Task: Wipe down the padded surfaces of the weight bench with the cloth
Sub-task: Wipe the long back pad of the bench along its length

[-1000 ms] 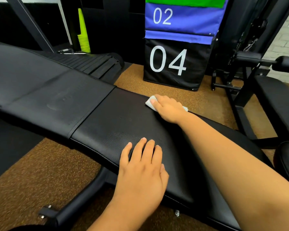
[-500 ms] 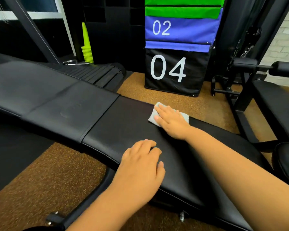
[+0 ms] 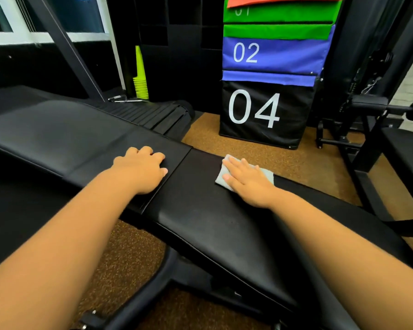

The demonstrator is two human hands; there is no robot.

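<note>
The black padded weight bench (image 3: pixel 200 217) runs from the far left to the lower right. A seam (image 3: pixel 169 177) splits its long back pad from the nearer seat pad. A small grey cloth (image 3: pixel 267 175) lies on the far edge of the seat pad. My right hand (image 3: pixel 246 182) presses flat on the cloth with straight fingers. My left hand (image 3: pixel 143 167) rests on the back pad just left of the seam, its fingers curled slightly, holding nothing.
Stacked plyo boxes (image 3: pixel 270 75) marked 02 and 04 stand behind the bench. Green cones (image 3: pixel 140 75) stand at the back left. A black machine frame (image 3: pixel 358 139) and another pad (image 3: pixel 410 148) crowd the right. Brown rubber flooring (image 3: pixel 303 163) lies around the bench.
My left hand moved from the near edge of the seat pad up and left onto the back pad. My right hand slid the cloth a little toward the seam. The view tilted upward.
</note>
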